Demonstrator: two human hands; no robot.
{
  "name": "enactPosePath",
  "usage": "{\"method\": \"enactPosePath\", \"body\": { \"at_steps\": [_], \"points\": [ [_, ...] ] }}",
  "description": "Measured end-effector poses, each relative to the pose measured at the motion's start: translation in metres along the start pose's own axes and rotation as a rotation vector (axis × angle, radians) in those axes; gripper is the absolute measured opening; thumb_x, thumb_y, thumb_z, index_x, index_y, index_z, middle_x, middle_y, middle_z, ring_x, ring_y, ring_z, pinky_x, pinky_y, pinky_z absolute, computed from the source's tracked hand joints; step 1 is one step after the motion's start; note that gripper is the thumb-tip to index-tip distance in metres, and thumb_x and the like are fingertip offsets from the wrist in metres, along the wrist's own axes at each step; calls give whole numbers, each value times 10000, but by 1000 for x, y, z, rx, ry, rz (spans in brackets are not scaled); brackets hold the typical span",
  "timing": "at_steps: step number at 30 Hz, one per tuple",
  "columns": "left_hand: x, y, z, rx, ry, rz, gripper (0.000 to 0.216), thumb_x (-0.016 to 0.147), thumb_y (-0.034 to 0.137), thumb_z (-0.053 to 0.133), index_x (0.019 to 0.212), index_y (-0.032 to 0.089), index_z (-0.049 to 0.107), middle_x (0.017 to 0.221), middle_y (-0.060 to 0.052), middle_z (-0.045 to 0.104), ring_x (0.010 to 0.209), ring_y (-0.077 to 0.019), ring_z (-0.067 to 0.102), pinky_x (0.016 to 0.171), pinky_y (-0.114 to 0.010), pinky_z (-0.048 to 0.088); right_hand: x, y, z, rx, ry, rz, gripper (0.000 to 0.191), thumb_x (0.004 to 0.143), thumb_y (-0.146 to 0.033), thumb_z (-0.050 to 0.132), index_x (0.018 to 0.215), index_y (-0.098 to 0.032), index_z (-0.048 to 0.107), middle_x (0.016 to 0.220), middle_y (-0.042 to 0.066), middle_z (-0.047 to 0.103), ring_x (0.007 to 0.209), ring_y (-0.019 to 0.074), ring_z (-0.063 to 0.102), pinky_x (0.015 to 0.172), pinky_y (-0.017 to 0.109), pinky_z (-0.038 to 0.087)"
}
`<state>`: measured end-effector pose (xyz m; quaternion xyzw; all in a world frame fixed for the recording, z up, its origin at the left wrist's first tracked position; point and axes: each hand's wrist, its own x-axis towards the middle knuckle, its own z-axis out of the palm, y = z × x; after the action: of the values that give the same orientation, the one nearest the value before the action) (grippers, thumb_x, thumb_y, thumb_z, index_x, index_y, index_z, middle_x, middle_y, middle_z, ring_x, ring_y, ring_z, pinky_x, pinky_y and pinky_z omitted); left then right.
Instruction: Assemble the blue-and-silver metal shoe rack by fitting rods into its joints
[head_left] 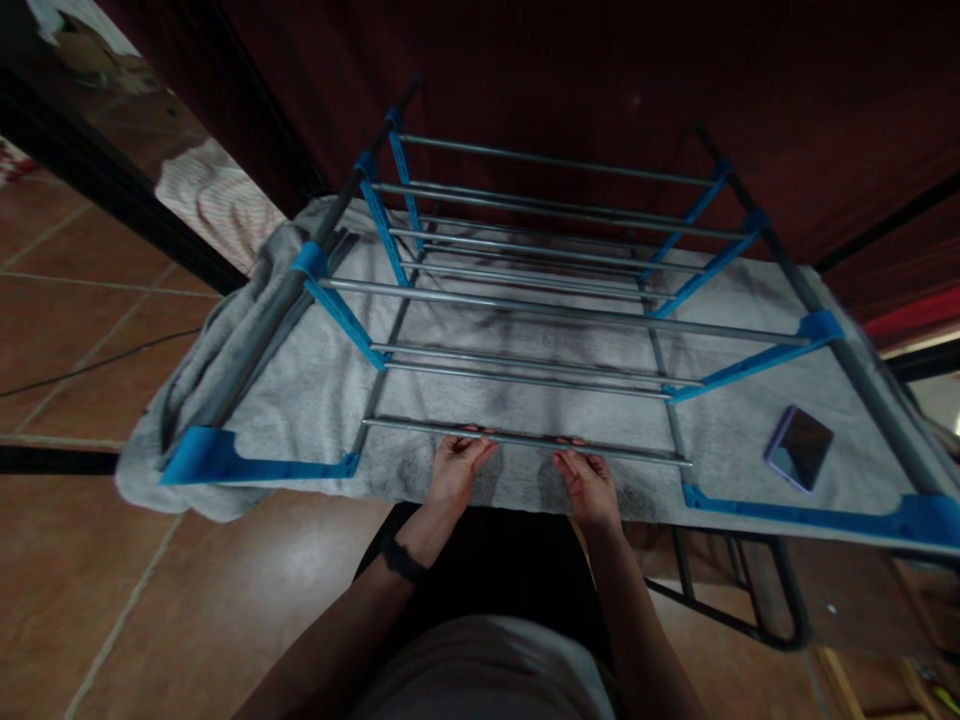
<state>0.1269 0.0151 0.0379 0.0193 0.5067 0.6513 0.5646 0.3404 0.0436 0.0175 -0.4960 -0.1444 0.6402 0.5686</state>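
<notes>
Pale grey cloth of a shirt fills the bottom edge, and two bare forearms reach forward from it. A black wristband point(403, 560) sits on the left wrist. The left hand point(457, 466) and the right hand point(589, 482) lie side by side, a little apart. Each has its fingers held together, with the fingertips laid on a thin silver metal rod point(525, 441). Whether the thumbs close under it cannot be told.

That rod is the nearest crossbar of a rack of slim metal rods and bright blue plastic side pieces point(339, 312). The rack lies on its side in front of the person. Its smooth, shiny round bars run left to right in pairs and recede away from the camera. Dark grey tubes pass through the blue connectors along both outer edges.

The rack rests on a grey terry towel point(300, 400), nubbly in texture, smudged dark in the middle and bunched into folds at the left end. A flat rectangular phone in a lilac case point(799, 447) lies dark screen up on the towel, well to the right of the right hand. A black bent-tube frame point(750, 610) shows beneath the towel's near edge. Glossy terracotta floor tiles point(75, 580) spread to the left.
</notes>
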Motion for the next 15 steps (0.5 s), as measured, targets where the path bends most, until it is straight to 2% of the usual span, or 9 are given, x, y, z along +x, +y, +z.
{"method": "enactPosePath", "body": {
  "at_steps": [3, 8, 12, 15],
  "points": [
    [1, -1, -1, 8, -6, 2, 381, 678, 124, 979, 940, 206, 716, 907, -16, 829, 984, -219, 814, 1099, -501, 627, -1, 0, 0, -6, 0, -14, 412, 566, -318, 1100, 845, -253, 804, 949, 16, 871, 873, 199, 829, 825, 349, 716],
    [1, -1, -1, 12, -8, 22, 387, 643, 130, 993, 908, 220, 726, 883, -1, 829, 951, -206, 814, 1006, -436, 668, -1, 0, -1, -11, -3, -12, 400, 604, -323, 1088, 875, -242, 805, 984, 38, 876, 890, 210, 833, 852, 369, 710],
    [1, -1, -2, -4, -30, 18, 412, 612, 173, 1028, 902, 213, 738, 920, -32, 846, 956, -223, 816, 986, -425, 670, -1, -1, 0, 7, 5, -1, 419, 579, -337, 1100, 836, -239, 785, 974, 46, 874, 870, 208, 830, 850, 363, 709],
    [1, -1, -3, -11, -33, 10, 416, 610, 178, 1037, 906, 207, 747, 897, -38, 841, 940, -229, 816, 1015, -439, 656, 0, 0, 0, 11, 20, -1, 404, 631, -363, 1088, 778, -243, 731, 949, 43, 866, 865, 209, 829, 868, 385, 713]
  ]
}}
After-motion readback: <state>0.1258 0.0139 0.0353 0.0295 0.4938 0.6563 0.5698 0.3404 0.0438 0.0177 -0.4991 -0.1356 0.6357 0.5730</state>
